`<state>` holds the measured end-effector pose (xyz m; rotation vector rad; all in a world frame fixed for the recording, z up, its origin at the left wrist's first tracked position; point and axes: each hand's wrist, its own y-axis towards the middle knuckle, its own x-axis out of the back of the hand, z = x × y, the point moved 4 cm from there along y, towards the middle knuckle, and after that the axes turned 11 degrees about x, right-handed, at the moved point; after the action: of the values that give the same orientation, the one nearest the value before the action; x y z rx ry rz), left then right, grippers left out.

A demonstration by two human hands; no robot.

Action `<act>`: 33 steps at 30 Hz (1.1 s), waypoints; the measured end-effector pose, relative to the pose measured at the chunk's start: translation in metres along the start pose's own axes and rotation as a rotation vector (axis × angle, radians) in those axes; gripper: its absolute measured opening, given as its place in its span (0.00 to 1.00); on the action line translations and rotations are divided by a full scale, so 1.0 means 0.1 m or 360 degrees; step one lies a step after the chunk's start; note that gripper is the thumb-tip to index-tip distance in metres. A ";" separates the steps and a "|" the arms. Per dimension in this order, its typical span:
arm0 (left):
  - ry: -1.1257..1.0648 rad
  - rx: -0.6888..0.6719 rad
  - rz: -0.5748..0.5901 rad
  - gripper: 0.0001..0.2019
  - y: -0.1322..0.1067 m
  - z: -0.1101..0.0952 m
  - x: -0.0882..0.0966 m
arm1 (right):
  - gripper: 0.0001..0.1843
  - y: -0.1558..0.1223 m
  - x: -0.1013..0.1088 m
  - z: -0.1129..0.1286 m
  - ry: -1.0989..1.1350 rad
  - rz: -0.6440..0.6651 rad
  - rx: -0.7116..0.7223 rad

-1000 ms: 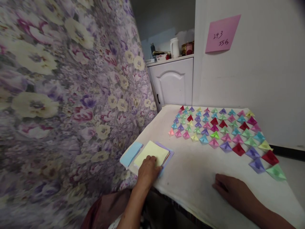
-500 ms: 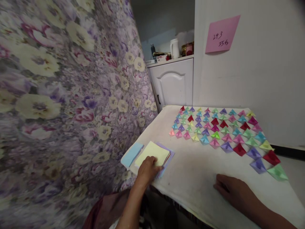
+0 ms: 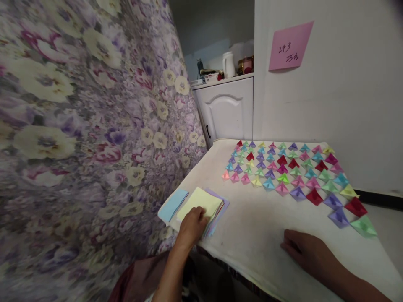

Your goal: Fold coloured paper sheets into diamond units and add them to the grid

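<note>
My left hand (image 3: 191,226) rests on the near corner of a stack of coloured paper squares (image 3: 204,204) with a pale yellow sheet on top; its fingers curl over the stack's edge. A light blue sheet pile (image 3: 172,204) lies just left of the stack. My right hand (image 3: 307,249) lies flat on the white tablecloth (image 3: 261,222), fingers loosely together, holding nothing. Beyond it, several small folded paper pyramids (image 3: 285,172) in many colours stand in rows toward the wall.
A floral purple curtain (image 3: 82,126) hangs along the table's left side. A white wall carries a pink note (image 3: 290,45). Behind stands a white cabinet (image 3: 228,109) with a jug (image 3: 228,64) and jars on top.
My left hand's fingers have shifted slightly on the paper stack's corner. The view moved a little; my right hand stays put.
</note>
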<state>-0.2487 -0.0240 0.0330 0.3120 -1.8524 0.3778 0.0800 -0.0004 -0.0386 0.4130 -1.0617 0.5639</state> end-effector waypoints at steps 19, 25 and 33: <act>-0.0238 -0.0801 -0.0774 0.10 -0.43 -0.86 0.09 | 0.18 0.05 0.14 0.06 0.0822 -0.0144 -0.0126; -0.0138 -0.1799 -0.0467 0.05 -1.13 -1.60 -0.35 | 0.32 -0.04 0.41 0.18 0.2812 -0.0038 -0.0511; -0.0210 -0.2112 -0.0551 0.05 -1.69 -1.79 -0.37 | 0.36 -0.35 0.57 0.17 0.2824 0.0126 -0.0533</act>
<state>-0.0148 -0.1044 0.0660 -0.2730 -1.7460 -1.1100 0.1111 -0.0244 0.0179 -0.4511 0.5565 0.5535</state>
